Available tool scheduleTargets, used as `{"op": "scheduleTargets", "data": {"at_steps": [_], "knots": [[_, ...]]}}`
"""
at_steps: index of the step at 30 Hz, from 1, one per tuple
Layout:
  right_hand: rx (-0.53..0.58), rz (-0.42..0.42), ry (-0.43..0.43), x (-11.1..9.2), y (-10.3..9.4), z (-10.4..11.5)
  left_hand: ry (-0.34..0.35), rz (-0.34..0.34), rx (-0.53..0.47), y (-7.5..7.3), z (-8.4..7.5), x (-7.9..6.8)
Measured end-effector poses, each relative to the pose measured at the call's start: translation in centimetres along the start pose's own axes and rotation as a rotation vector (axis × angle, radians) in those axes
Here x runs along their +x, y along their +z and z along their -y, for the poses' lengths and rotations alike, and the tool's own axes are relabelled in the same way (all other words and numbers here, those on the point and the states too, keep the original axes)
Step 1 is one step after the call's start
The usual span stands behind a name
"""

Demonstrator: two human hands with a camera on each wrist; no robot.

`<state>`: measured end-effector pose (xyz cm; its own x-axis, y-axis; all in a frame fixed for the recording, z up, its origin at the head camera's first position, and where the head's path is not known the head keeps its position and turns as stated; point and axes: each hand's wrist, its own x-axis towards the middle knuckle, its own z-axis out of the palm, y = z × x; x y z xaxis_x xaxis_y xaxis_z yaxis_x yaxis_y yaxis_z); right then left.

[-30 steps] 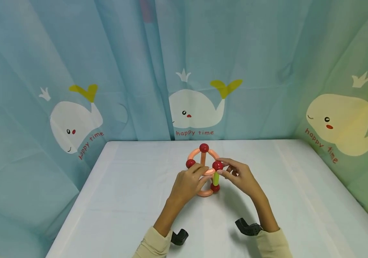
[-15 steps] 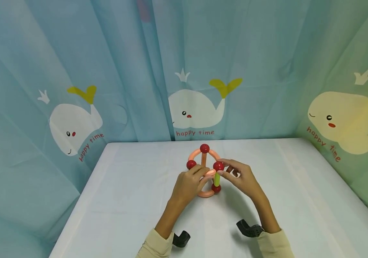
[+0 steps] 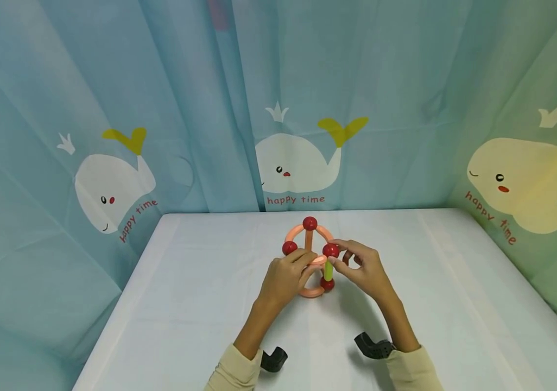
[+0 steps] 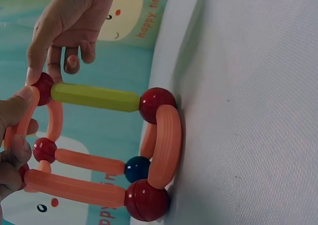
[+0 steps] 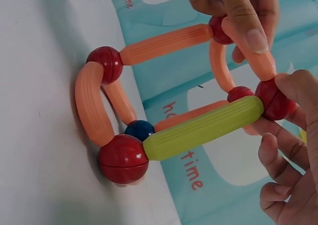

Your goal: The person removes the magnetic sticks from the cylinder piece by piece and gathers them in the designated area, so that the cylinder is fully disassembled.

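Head view, yellow-green plastic-looking rod [image 3: 329, 271]: upright, supporting a glossy red ball [image 3: 330, 250].
Right hand [image 3: 365, 267]: pinches that ball, seemingly steadying it.
Left hand [image 3: 281, 275]: grips curved orange plastic-looking rod [image 3: 320, 260] left of the yellow-green rod, probably bracing.

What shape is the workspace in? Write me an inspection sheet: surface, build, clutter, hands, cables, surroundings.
Surface: white table, with the frame standing on it.
Job's things: orange bars, a green bar, red balls and a blue ball, joined into the frame.
Clutter: nothing seen.
Grippers: left hand pinches a curved orange bar; right hand pinches the red ball atop the green bar.
Cables: nothing seen.
Surroundings: whale-print curtain behind the table; black devices at both wrists.
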<state>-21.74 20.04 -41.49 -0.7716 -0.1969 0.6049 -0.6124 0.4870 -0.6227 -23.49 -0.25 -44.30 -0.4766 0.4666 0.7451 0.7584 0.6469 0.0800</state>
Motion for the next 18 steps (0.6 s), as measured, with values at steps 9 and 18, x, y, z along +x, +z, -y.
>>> {"op": "scheduleTargets", "data": {"at_steps": [9,18], "knots": [[0.009,-0.048,-0.072,-0.11,0.54,-0.09,0.026,-0.005,-0.004,-0.13,0.18,-0.1],[-0.006,-0.053,-0.092,-0.07,0.72,-0.28,0.033,0.008,-0.019,-0.31,0.43,-0.11]]}}
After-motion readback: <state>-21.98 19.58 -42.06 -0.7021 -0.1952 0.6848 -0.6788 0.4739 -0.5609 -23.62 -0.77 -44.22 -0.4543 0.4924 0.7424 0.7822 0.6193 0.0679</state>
